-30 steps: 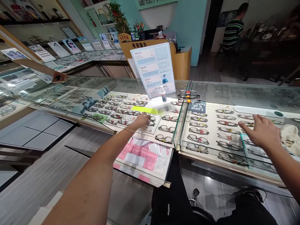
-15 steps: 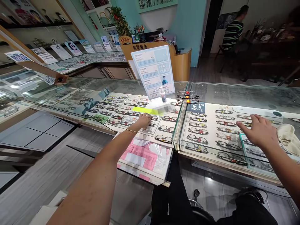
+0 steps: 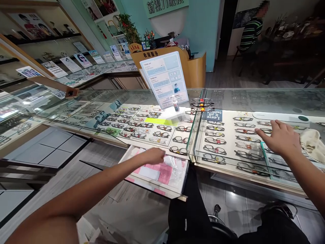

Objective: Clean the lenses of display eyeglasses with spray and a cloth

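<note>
My left hand (image 3: 155, 156) is over the pulled-out drawer (image 3: 175, 194), near the front edge of the glass counter. Its fingers are curled together, and whatever they may hold is hidden. Inside the drawer lie pink printed papers (image 3: 166, 173), a white slip (image 3: 151, 173) and clear plastic wrapping (image 3: 177, 164). My right hand (image 3: 283, 139) rests open on the glass top at the right, thumb apart from the fingers and nothing in it. Under the glass, rows of eyeglasses (image 3: 215, 140) are laid out, some below that hand. A cream cloth pouch (image 3: 311, 144) lies beside it.
A printed sign (image 3: 166, 79) and a small spray bottle (image 3: 175, 103) stand on the counter. Stacked eyeglasses (image 3: 202, 104) sit near the glass joint. A wooden cashier desk (image 3: 198, 69) stands behind. A person in a striped top (image 3: 251, 35) sits at the back right.
My left hand has left the glass top and come down toward me, over the drawer, its fingers now curled. My right hand stays on the glass. The view has shifted slightly.
</note>
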